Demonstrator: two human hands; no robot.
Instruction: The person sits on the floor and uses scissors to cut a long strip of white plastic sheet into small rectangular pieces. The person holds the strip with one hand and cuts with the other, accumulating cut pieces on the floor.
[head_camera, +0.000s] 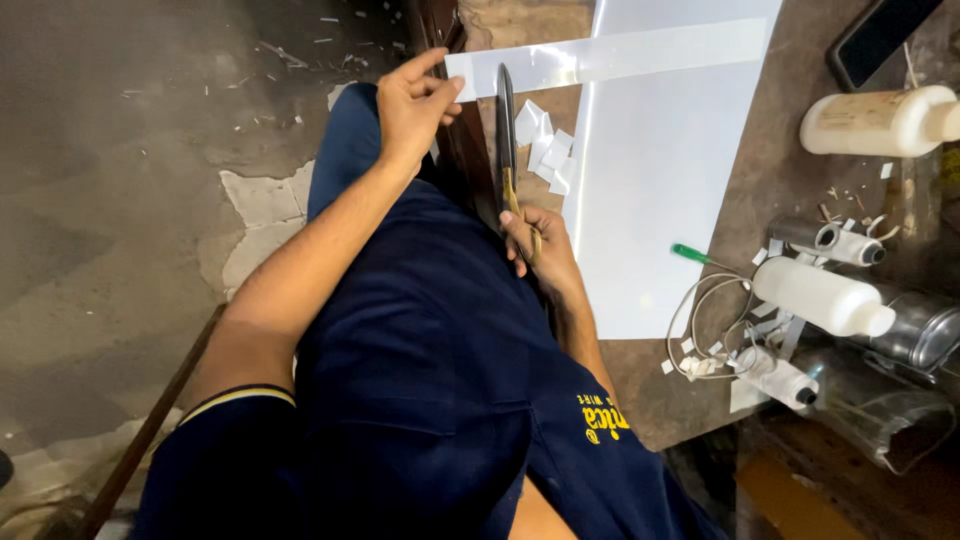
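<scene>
My left hand (415, 100) pinches the near end of a long white strip (610, 55) that runs across the top of the worktable. My right hand (540, 250) grips the brass-coloured handles of large scissors (506, 125), whose dark blades point up at the strip close to my left fingers. A big white sheet (650, 190) lies under the strip on the brown table (770, 180). Several small white offcuts (548, 150) lie between the scissors and the sheet.
White plastic bottles (880, 120) (820, 297) lie at the right, with small tubes, a metal can (925, 330), a green-handled tool (692, 254), wire loops (710, 320) and a dark phone-like slab (880, 35). A concrete floor with paper scraps lies to the left.
</scene>
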